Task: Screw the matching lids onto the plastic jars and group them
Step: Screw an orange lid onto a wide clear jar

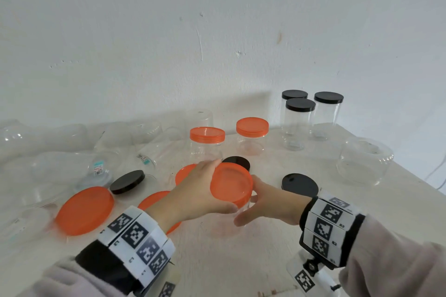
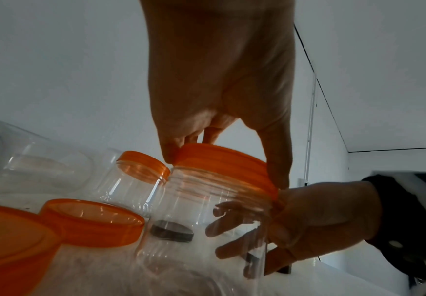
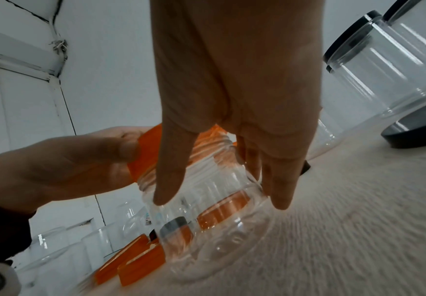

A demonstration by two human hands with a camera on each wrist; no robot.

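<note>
Gripping the orange lid (image 1: 231, 184) with your left hand (image 1: 193, 194), keep it level while your right hand (image 1: 270, 202) clasps the clear jar (image 2: 206, 210) steady.

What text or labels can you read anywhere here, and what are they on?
No text is legible.
Sticker on a lying clear jar: teal and red print, too blurred to read.
Sticker on another lying jar: too small to read.
Wrist bands: black-and-white square marker codes with tiny characters beside them, unreadable.
</note>
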